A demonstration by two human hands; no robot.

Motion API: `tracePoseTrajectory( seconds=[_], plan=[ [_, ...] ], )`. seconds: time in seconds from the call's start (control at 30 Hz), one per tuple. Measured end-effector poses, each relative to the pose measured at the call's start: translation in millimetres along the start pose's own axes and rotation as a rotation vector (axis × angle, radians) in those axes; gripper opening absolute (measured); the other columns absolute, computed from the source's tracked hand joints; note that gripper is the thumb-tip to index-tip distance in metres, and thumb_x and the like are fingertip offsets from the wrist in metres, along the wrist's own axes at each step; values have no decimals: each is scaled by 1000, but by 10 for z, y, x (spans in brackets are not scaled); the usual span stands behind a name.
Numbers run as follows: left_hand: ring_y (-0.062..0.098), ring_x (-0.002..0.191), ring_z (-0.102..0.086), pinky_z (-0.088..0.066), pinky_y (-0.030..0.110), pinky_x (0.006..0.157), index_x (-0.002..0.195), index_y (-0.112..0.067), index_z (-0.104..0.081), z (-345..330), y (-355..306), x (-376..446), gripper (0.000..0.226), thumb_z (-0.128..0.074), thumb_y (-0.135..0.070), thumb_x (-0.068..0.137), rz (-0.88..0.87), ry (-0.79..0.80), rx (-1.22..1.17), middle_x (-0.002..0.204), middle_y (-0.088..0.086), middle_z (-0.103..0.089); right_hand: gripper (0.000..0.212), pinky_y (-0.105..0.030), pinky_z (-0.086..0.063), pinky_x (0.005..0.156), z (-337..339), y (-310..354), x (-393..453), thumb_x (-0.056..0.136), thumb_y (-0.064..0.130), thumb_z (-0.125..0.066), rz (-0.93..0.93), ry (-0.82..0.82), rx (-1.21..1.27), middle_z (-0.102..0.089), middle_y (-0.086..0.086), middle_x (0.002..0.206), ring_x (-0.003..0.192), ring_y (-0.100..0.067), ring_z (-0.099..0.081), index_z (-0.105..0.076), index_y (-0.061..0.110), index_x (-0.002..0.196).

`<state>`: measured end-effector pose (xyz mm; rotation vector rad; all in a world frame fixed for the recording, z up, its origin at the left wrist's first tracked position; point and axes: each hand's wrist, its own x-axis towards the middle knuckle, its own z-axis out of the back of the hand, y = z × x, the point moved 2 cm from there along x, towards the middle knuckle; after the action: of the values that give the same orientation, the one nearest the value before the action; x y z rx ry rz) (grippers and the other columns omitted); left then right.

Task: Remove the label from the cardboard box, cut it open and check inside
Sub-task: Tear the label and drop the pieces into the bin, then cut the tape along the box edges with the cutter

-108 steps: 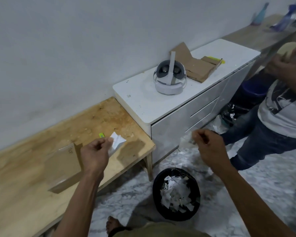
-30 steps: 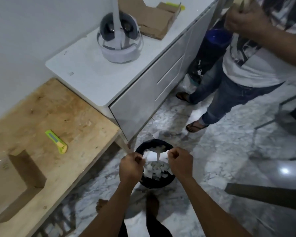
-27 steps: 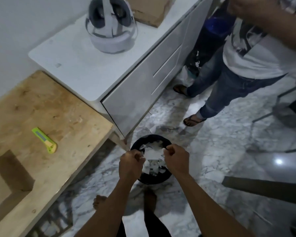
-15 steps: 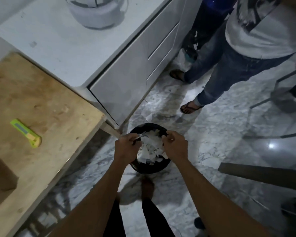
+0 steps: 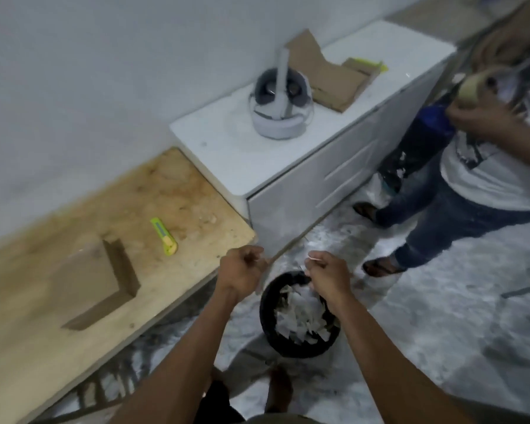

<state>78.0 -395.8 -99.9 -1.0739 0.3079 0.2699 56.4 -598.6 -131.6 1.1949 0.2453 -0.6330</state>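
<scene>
Now your cardboard box [image 5: 94, 284] sits shut on the wooden bench [image 5: 172, 191], to your left, and nothing is touching it. Its top looks bare and brown, so the label seems to be off. The green and yellow cutter [image 5: 164, 236] lies just beside the box, on the same bench.

A moment ago you were looking straight down and ripping white paper with both hands over the black bin [image 5: 300, 316]. Now your head has come up and the bench and box are back in view. Your left hand [image 5: 242, 270] is curled shut and has moved toward the bench; you cannot tell if any paper is left in it. Your right hand [image 5: 328, 276] is over the bin's rim, fingers pressed together on what looks like a tiny white scrap. The bin is full of torn white bits.

So the label part looks done. Next you will likely drop that last scrap, pick up the cutter and slice the box open.

Another person [image 5: 478, 166] stands near the white cabinet [image 5: 227, 154].
</scene>
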Motion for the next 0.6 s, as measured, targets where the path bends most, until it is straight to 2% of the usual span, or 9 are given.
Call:
tracePoseTrajectory(
  seconds=[0.07, 0.13, 0.27, 0.33, 0.43, 0.53, 0.6],
  plan=[
    [11, 79, -69, -56, 24, 76, 96, -16, -76, 274, 36, -77, 12, -73, -20, 86, -20, -84, 15, 88, 0, -76, 14, -47, -58, 87, -183, 214, -57, 86, 28, -66, 47, 66, -9, -73, 3, 101, 94, -18, -70, -69, 30, 100],
    [10, 78, -69, -54, 21, 77, 99, -17, -76, 551, 72, -153, 15, -74, -23, 85, -40, -173, 25, 88, -1, -75, 17, -46, -57, 88, -400, 418, -107, 86, 27, -67, 103, 122, -28, -73, 2, 103, 95, -18, -70, -71, 26, 103],
    [8, 77, -66, -51, 13, 73, 103, -19, -73, 1078, 247, -343, 19, -77, -25, 85, -11, -310, -35, 88, -1, -72, 8, -44, -56, 93, -900, 779, -219, 88, 25, -67, 209, 256, -63, -72, 0, 108, 99, -20, -69, -67, 33, 89],
    [7, 74, -63, -51, 16, 71, 106, -15, -73, 1311, 385, -454, 22, -75, -24, 86, 10, -360, -54, 87, -1, -71, 8, -37, -54, 93, -1150, 939, -317, 89, 26, -67, 268, 320, -129, -70, 2, 105, 99, -18, -67, -68, 31, 95],
    [3, 73, -61, -45, 12, 67, 108, -13, -73, 1620, 638, -647, 24, -74, -25, 87, 61, -449, -56, 83, -5, -68, 18, -29, -50, 86, -1539, 1083, -479, 92, 24, -65, 344, 423, -224, -66, 1, 104, 100, -17, -63, -68, 21, 110],
    [-1, 76, -64, -42, 3, 64, 106, -12, -75, 1869, 939, -830, 23, -74, -24, 87, 119, -535, -39, 85, -6, -71, 23, -23, -48, 79, -1929, 1132, -645, 93, 22, -64, 415, 551, -287, -66, 2, 108, 96, -12, -61, -66, 18, 115],
    [1, 81, -66, -47, 9, 71, 106, -12, -75, 2022, 1134, -929, 23, -74, -24, 86, 156, -601, -19, 91, -4, -75, 22, -16, -46, 71, -2183, 1138, -727, 94, 21, -63, 461, 610, -311, -66, 3, 109, 91, -9, -63, -66, 17, 115]
  ],
)
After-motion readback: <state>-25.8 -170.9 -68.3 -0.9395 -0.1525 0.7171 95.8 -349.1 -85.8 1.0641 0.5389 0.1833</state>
